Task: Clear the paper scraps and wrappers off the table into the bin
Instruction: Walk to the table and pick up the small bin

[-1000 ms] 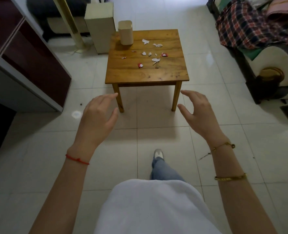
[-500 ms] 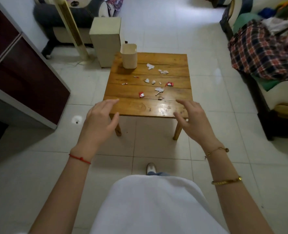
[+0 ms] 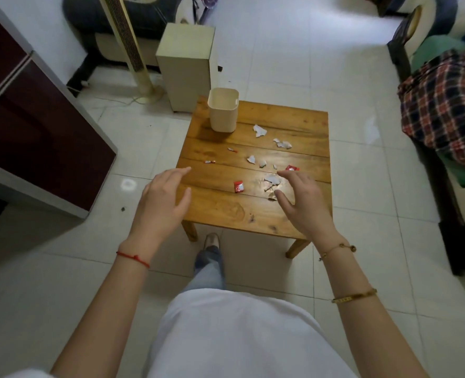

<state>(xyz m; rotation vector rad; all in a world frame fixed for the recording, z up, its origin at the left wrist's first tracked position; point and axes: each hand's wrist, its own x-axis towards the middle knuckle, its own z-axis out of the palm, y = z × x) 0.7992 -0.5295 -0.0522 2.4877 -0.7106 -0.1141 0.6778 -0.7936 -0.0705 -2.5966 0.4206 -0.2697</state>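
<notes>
A low wooden table (image 3: pixel 220 208) stands on the tiled floor in front of me. A cream bin (image 3: pixel 222 110) sits upright at its far left corner, mouth open. Several white paper scraps lie across the middle, among them a larger scrap (image 3: pixel 259 130) near the bin and a torn piece (image 3: pixel 272 179) by my right fingertips. A red wrapper (image 3: pixel 238 186) lies between my hands and another red wrapper (image 3: pixel 292 168) sits just beyond my right hand. My left hand (image 3: pixel 163 203) hovers open over the table's near left edge. My right hand (image 3: pixel 303 201) hovers open over the near right part, holding nothing.
A cream box-shaped unit (image 3: pixel 185 66) and a tower fan (image 3: pixel 125 45) stand behind the table. A dark red cabinet (image 3: pixel 35 126) is on the left. A sofa with a plaid blanket (image 3: pixel 444 105) lines the right side. My foot (image 3: pixel 211 241) is by the table's near leg.
I have walked up to the table, which now sits much closer. Both hands, still open, have moved from over the floor to above the table's near edge.
</notes>
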